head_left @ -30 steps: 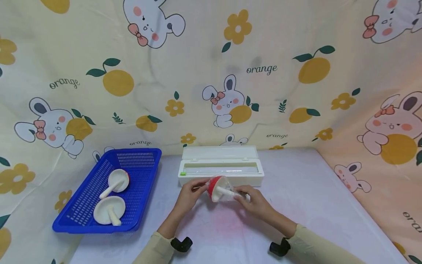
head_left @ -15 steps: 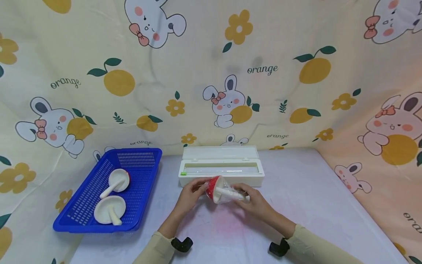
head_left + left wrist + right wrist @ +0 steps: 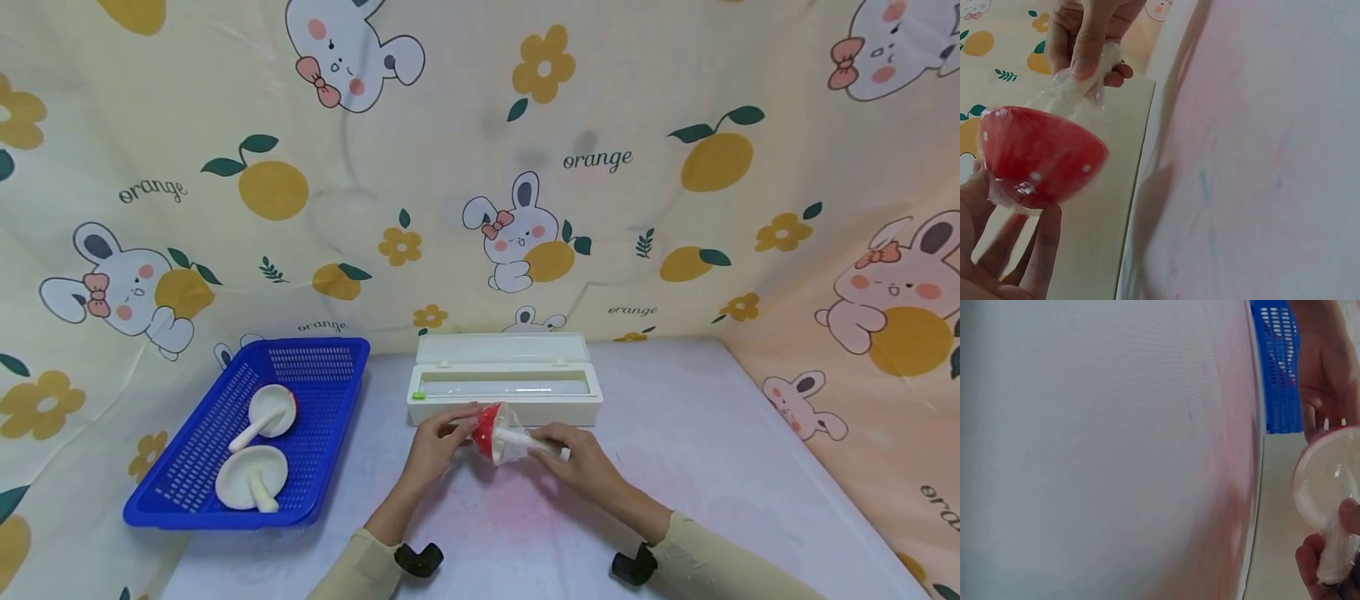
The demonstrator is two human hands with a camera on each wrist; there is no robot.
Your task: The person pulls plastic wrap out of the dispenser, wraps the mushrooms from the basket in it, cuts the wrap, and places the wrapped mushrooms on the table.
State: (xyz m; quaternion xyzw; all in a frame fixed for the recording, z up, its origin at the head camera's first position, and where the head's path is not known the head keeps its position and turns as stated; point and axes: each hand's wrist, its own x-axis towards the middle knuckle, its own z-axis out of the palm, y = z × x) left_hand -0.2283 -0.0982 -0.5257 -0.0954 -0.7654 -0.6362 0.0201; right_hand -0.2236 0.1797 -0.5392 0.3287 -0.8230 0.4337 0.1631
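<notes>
Wrapped toy mushroom [image 3: 512, 439], held above the table [image 3: 660, 417] between two hands, in front of a white box. The red cap with white dots lies toward the left, the pale stem toward the right; clear film [image 3: 1099, 111] clings around both, wrinkled along the stem. The left hand [image 3: 433, 447] has its thumb and fingers parted around the cap, fingertips against the film. The right hand [image 3: 581, 457] is closed about the stem, thumb pressed on one side and fingers behind.

Handling, by inference: the mushroom is probably light and fairly stiff, its wide cap making it top-heavy. The film may be slippery and could slide or tear under a hard pinch. The stem appears the surest hold, with light support at the cap.

Containers: the white box [image 3: 540, 413] stands with its lid [image 3: 501, 348] raised at the back; its long slot shows a pale, shiny surface, and a green piece [image 3: 419, 396] sits at the left end. At left, a blue basket [image 3: 315, 400] holds two mushrooms, the farther one [image 3: 272, 412] and the nearer one [image 3: 252, 477], both with undersides and stems showing.
</notes>
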